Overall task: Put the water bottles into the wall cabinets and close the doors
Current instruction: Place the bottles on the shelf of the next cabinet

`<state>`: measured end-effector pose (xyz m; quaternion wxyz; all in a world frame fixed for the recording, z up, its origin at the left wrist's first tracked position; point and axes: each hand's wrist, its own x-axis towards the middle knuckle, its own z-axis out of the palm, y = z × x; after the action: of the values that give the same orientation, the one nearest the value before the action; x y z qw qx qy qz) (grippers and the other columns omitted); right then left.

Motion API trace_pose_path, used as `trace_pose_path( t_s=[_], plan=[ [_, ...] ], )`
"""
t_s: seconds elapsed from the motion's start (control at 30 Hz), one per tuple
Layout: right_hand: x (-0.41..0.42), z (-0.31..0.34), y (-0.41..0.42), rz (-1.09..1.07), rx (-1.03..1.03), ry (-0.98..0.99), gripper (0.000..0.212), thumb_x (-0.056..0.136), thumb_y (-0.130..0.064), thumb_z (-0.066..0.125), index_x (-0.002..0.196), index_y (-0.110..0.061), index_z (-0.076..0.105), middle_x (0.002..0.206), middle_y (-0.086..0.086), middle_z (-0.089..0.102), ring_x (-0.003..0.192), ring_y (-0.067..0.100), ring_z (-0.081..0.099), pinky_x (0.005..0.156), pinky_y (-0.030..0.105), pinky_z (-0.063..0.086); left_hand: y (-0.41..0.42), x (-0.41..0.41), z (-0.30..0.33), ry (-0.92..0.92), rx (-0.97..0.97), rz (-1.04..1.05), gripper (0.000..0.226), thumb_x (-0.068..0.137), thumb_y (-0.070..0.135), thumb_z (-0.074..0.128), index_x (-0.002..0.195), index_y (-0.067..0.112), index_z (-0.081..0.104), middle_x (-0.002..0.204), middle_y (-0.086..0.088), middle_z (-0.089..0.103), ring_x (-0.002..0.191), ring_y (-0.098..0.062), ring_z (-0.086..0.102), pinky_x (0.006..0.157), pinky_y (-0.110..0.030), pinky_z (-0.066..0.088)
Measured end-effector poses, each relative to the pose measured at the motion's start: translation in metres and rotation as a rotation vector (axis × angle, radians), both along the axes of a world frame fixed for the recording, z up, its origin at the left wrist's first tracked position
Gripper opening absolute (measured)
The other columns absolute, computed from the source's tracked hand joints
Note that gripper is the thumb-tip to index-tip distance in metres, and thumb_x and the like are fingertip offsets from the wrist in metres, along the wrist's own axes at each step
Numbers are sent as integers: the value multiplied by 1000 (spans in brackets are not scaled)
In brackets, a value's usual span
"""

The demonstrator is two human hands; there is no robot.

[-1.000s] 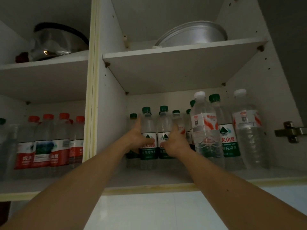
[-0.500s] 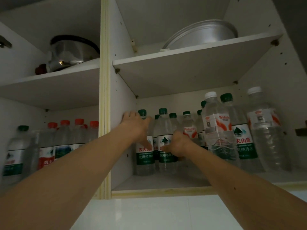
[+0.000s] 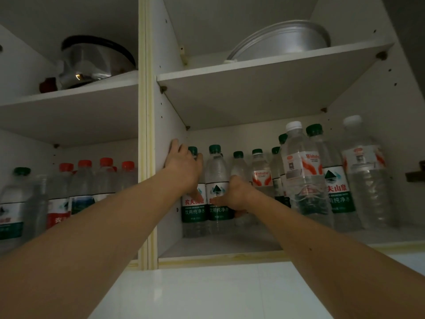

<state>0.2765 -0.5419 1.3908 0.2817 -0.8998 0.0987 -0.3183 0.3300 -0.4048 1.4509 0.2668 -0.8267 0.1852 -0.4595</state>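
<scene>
We saw the right-hand wall cabinet [image 3: 358, 93] open, with no door in view, and its lower shelf [image 3: 220, 246] carrying the water bottles. All of them stood upright, long axes vertical. Tall white-capped and green-capped ones filled the shelf's right end, and smaller green-capped ones ran along the back toward the left wall. The neighbouring cabinet's lower shelf [image 3: 69, 229] held red-capped bottles, also upright.

At the shelf's left end stood two green-label bottles side by side. The left hand [image 3: 184, 166] lay over the corner bottle [image 3: 192, 203], fingers spread up against the cabinet's side wall and the thumb down over the label; we could not tell whether that grip was closed round it. The right hand [image 3: 238, 192] pressed against the right flank of the second bottle [image 3: 217, 199], thumb across the label and fingers behind, so we could not tell that grip either.

We judged that any coming move turned on the pair standing between the two hands, tight to the left wall. Each hand was nearest its own bottle.
</scene>
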Motion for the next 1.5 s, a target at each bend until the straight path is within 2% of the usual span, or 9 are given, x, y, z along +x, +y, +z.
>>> trace_pose_path(
  t_s=[0.2,0.43,0.6,0.77,0.87,1.0,1.17,1.3,1.5],
  plan=[
    [-1,-4,3,-15,-9,-17,56,85,-32,79,128,-9,53,125,10,64,112,25,62,94,36,53,8,-6,-7,-94,46,-20,121,68,91,51,155,11,24,147,-14,44,138,-33,35,117,-58,10],
    [-41,-10,16,-57,-184,-74,27,98,-44,58,97,-18,52,90,2,63,74,11,57,59,26,45,24,-29,4,-223,56,-44,115,69,91,50,151,12,32,145,-12,47,133,-32,41,113,-55,21],
    [-110,-12,8,-102,-308,-451,17,104,-36,49,102,-23,60,87,-7,64,76,4,61,67,28,54,28,-41,11,-316,-142,-545,72,84,74,52,121,12,57,117,-12,62,109,-30,55,95,-45,43],
    [-162,-15,-16,-174,-490,-752,9,101,-21,52,106,-18,60,100,-4,59,87,14,58,75,41,56,-2,-51,-1,112,-411,-1098,68,90,63,55,139,15,49,129,-6,56,114,-18,50,94,-36,46],
    [-182,-18,-37,-281,-342,-811,13,99,-22,57,111,-26,54,113,-7,52,99,12,56,86,41,57,-31,-72,-15,400,-541,-1253,76,85,71,53,145,26,39,133,3,52,109,-8,47,88,-29,43],
    [-196,-29,-62,-362,-208,-776,25,96,-21,59,121,-24,54,124,-2,47,99,7,52,87,34,54,-70,-101,-39,753,-676,-1394,100,74,73,63,154,31,22,145,-4,46,119,-17,52,96,-37,49],
    [-201,-30,-74,-381,-197,-696,37,95,-10,61,131,-16,54,130,4,48,112,19,54,96,43,53,-109,-121,-57,940,-834,-1456,112,75,50,82,158,29,9,152,-7,43,129,-23,53,106,-47,47],
    [-194,-33,-79,-353,-219,-610,45,96,-14,62,139,-18,50,139,2,48,120,14,50,100,32,48,-121,-122,-62,993,-895,-1502,90,75,35,86,145,26,29,129,0,61,105,-12,64,94,-39,55],
    [-188,-18,-80,-344,-304,-630,48,96,-16,63,142,-19,48,142,2,48,128,17,49,105,32,44,-107,-107,-54,991,-843,-1502,75,76,30,86,135,31,40,113,10,63,98,-4,64,78,-23,54]
  ],
)
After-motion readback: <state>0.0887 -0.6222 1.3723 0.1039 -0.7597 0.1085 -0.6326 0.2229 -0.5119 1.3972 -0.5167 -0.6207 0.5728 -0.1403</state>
